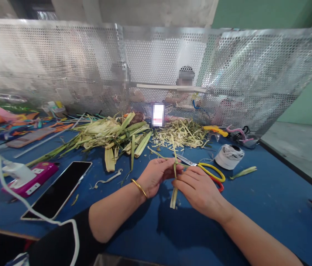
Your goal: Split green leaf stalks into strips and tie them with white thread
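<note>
Just above the blue table, my left hand pinches a pale green leaf strip near its upper end, where thin strands cross in a small knot-like shape. My right hand grips the same strip from the other side, its fingers curled around the middle. One strip end hangs below my fingers and thin ends stick out above and to the left. Scissors with yellow and red handles lie just behind my right hand, partly covered by it. A spool of white string stands to their right.
Behind my hands lie a heap of long leaves and a pile of cut scraps. A phone and a magenta power strip with a white cable are at left. A perforated metal screen closes the table's back.
</note>
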Demonstrator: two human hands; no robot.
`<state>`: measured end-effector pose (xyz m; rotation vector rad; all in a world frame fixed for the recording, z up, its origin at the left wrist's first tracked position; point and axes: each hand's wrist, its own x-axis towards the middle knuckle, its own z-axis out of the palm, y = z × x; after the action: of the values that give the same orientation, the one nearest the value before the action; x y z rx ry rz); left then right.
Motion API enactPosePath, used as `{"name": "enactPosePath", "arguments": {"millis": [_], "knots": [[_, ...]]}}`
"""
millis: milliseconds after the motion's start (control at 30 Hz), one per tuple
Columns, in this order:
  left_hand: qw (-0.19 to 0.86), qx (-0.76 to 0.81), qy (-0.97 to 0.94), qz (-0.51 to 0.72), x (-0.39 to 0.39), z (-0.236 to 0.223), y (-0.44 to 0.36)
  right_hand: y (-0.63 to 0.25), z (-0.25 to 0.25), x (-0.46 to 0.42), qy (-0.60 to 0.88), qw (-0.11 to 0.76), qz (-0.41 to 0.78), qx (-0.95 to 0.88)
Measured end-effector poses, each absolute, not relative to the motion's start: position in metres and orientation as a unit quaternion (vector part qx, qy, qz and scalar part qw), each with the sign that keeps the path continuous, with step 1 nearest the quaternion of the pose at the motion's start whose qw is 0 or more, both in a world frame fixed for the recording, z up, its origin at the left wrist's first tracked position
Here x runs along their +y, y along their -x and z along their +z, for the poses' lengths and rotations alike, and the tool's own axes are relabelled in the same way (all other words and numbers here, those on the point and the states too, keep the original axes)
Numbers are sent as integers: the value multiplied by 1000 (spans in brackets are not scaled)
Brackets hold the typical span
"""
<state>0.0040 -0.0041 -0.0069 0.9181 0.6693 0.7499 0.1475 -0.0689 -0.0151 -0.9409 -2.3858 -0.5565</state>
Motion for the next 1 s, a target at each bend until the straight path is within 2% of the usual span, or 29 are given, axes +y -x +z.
{"name": "enactPosePath", "arguments": {"millis": [100,167,267,367,433,500,767,933,1000], "knots": [[773,316,-418,357,-2,-5,-3,-149,-17,-70,335,242,-195,-890],[768,329,-416,359,-2,-4,-2,-152,-17,-70,354,282,-195,-870],[767,334,-422,349,-2,-4,-2,-160,-18,-65,488,363,-200,-768],[755,341,-448,337,-5,-4,-2,-166,-19,-58,563,346,-84,-746],[741,348,-470,330,-6,-5,-3,-167,-19,-56,560,314,15,-767],[726,354,-492,326,-7,-7,-4,-166,-18,-56,556,301,52,-773],[706,377,-496,335,-5,-10,-6,-167,-12,-60,557,305,-8,-772],[732,358,-461,351,-4,-6,-3,-168,-10,-64,562,370,-190,-715],[739,345,-463,346,-5,-6,-5,-165,-11,-66,565,380,-195,-706]]}}
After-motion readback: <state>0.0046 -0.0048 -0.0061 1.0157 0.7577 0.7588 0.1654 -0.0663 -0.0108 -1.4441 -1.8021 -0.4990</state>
